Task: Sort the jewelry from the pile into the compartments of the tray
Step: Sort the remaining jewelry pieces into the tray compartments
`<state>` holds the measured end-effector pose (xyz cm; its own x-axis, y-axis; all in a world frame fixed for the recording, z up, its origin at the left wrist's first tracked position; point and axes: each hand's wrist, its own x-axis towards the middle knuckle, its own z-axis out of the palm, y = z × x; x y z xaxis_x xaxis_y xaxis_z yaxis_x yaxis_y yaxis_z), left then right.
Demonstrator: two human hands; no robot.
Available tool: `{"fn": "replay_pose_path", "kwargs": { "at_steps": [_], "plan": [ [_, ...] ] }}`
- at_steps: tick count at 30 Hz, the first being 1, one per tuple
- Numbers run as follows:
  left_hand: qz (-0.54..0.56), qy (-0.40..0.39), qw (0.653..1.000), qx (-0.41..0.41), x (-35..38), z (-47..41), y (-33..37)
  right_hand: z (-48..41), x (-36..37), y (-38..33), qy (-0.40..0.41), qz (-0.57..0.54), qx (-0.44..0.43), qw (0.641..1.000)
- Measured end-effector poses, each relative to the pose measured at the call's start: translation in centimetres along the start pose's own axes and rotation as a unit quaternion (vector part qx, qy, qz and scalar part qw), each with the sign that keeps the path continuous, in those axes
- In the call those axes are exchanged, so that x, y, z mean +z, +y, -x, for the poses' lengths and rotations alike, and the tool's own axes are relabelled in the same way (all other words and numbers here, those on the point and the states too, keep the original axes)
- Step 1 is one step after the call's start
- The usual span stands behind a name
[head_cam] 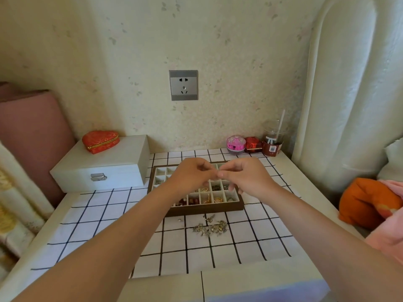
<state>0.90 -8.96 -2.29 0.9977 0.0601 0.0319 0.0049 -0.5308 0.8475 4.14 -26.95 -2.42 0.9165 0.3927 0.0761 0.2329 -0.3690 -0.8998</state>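
Observation:
A wooden tray (207, 210) with white compartments sits on the checked cloth; several front compartments hold gold rings, dark chains and red beads. A small pile of silvery-gold jewelry (210, 227) lies on the cloth just in front of it, with one tiny piece (179, 219) apart to the left. My left hand (192, 173) and my right hand (242, 174) hover over the tray's middle, fingertips meeting. Both look pinched together on something very small that I cannot make out. The hands hide much of the tray.
A white latched box (102, 168) stands left of the tray with a red heart-shaped case (100, 141) on it. At the back right are a pink round box (236, 143), a red box (253, 144) and a drink cup with straw (273, 139). An orange cushion (366, 203) lies at the right.

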Motion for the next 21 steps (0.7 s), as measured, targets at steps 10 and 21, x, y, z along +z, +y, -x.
{"fn": "replay_pose_path", "kwargs": {
  "at_steps": [10,21],
  "plan": [
    [0.011,0.041,0.999,-0.011,-0.4,-3.2,-1.6,-5.6,1.7,0.9,0.091,0.069,-0.014,0.993],
    [-0.303,-0.008,0.950,0.071,0.3,-5.5,-6.2,-10.0,3.9,3.7,0.096,0.362,-0.011,0.927]
  ]
}}
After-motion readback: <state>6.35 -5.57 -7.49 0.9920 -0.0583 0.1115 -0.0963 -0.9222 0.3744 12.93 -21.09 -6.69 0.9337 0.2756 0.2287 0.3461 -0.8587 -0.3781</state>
